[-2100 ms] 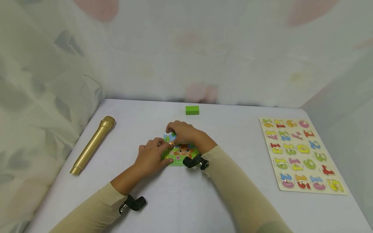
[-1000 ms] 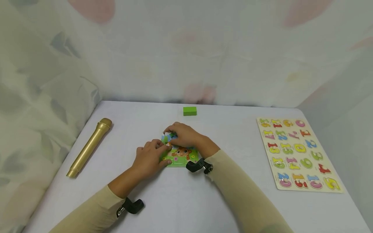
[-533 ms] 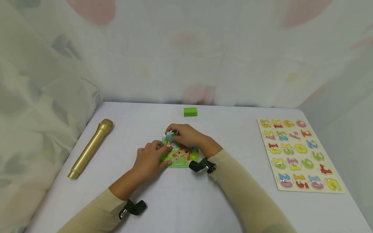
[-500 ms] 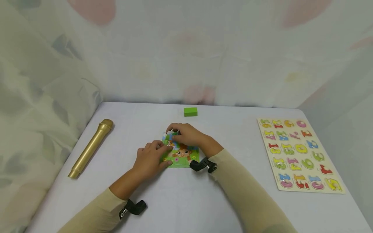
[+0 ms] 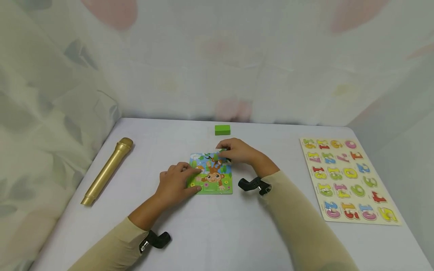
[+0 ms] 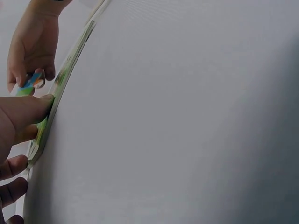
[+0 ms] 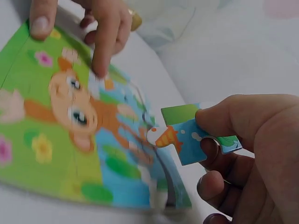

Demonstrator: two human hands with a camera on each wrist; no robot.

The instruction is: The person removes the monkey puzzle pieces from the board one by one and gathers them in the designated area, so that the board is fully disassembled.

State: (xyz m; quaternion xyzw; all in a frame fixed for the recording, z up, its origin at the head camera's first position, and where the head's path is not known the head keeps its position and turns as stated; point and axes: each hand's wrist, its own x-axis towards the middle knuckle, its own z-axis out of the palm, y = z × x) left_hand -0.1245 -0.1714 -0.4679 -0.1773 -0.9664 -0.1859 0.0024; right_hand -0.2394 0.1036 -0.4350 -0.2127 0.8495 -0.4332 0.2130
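White table (image 5: 210,233) bears puzzle (image 5: 209,186), microphone (image 5: 107,171), block (image 5: 222,130), number board (image 5: 348,181)

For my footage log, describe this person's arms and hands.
The left sleeve and right sleeve are long and beige. A curved black fitting with a shiny metallic piece juts at the left wrist, a matching fitting at the right. The left hand and right hand wear no gloves.

The right hand (image 5: 239,151) has moved from the upper left of the square jigsaw puzzle with a brown monkey on green and blue (image 5: 214,174) to its upper right corner, uncovering the blue sky and the monkey's body; that arm's black curved wrist mount (image 5: 250,184) and beige cloth sleeve (image 5: 301,214) have shifted right too, baring the puzzle's lower right corner
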